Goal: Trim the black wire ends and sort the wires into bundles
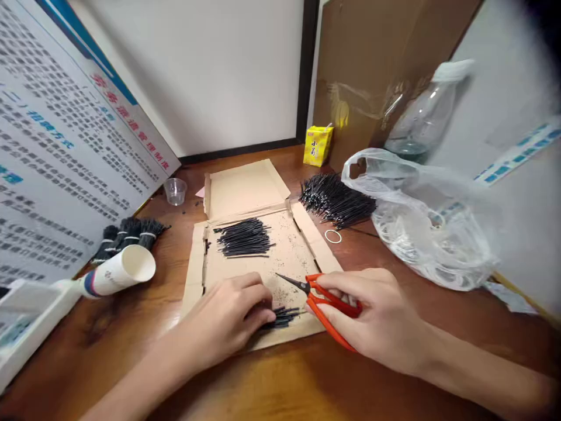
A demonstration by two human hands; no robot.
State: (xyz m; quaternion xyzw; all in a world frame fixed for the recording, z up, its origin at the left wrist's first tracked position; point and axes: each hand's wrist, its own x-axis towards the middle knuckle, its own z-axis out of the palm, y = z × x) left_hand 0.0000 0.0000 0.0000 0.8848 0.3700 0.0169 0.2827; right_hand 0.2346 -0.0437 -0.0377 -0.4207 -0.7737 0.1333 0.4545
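My left hand (pixel 232 316) is closed on a small bunch of thin black strands (pixel 284 317), pressing it onto a flattened cardboard sheet (pixel 245 187). My right hand (pixel 377 316) grips orange-handled snips (pixel 326 301); their dark tip points left, just above the bunch's free ends. A loose pile of cut black strands (pixel 244 237) lies further back on the cardboard. Fine black trimmings speckle the sheet between the pile and my hands.
A bigger heap of black strands (pixel 335 200) lies by a crumpled plastic bag (pixel 421 216), with a rubber band (pixel 333 236) near it. Tied black bundles (pixel 129 231), a tipped paper cup (pixel 118 270), a small plastic cup (pixel 175 190), a yellow carton (pixel 318 145) and a bottle (pixel 421 123) surround the sheet.
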